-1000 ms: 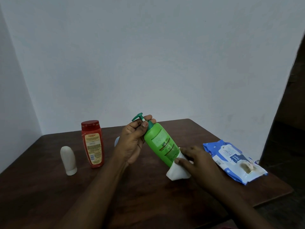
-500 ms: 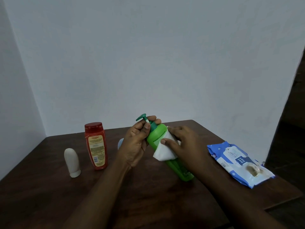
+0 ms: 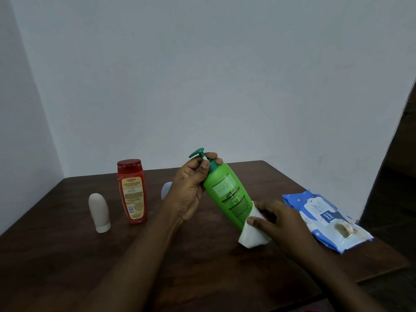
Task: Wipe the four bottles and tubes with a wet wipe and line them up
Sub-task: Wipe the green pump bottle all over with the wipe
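A green pump bottle (image 3: 227,192) is tilted above the table's middle, pump end up and to the left. My left hand (image 3: 191,188) grips its neck just below the dark green pump. My right hand (image 3: 273,218) presses a white wet wipe (image 3: 252,235) around the bottle's lower end. A red bottle (image 3: 132,191) stands upright at the left. Left of it stands a white tube (image 3: 99,212) on its cap. A pale blue item (image 3: 166,189) shows only partly behind my left wrist.
A blue pack of wet wipes (image 3: 326,218) lies flat near the table's right edge. The dark wooden table (image 3: 67,255) sits in a corner, with white walls behind and to the left. A dark gap opens at the right.
My right hand slid the wipe from the bottle's shoulder down to its lower end. Before that it had moved up from the base. My left hand kept its grip on the neck.
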